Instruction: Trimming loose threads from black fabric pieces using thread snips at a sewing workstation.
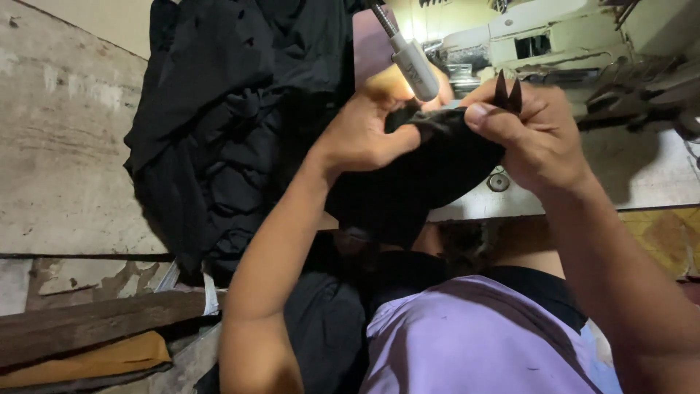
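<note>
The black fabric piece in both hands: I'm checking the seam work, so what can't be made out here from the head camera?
- Black fabric piece: seams and stitching lost, too dark and in shadow.
- Thread snips: only two dark tips show; the right hand hides the rest.
- Left hand: fingertips hidden behind the fabric and the lamp head.
- Sewing machine: cut off by the top edge; the needle area is not clear.

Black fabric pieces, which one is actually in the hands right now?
The small black piece, pinched between left hand and right hand; the big black heap lies untouched to the left.
</note>
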